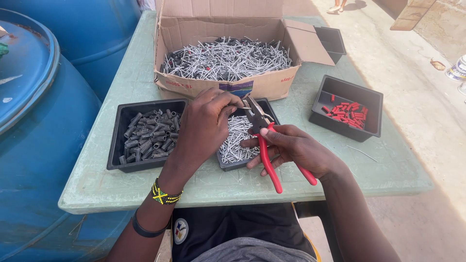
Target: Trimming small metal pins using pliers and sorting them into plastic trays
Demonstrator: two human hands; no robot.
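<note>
Your right hand [291,148] grips the red-handled pliers [264,140], jaws nearly closed on a nail [246,103] your left hand [204,126] pinches above the middle tray [270,109]. You look mid-strip; next calls for a steady squeeze and pull.

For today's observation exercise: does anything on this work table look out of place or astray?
One thin metal pin lies loose on the green table, right of the tray of red sleeves, outside every container. Everything else sits sorted in its tray or the cardboard box.

Green table [121,179] with trays [121,127], cardboard box [262,87]
</note>
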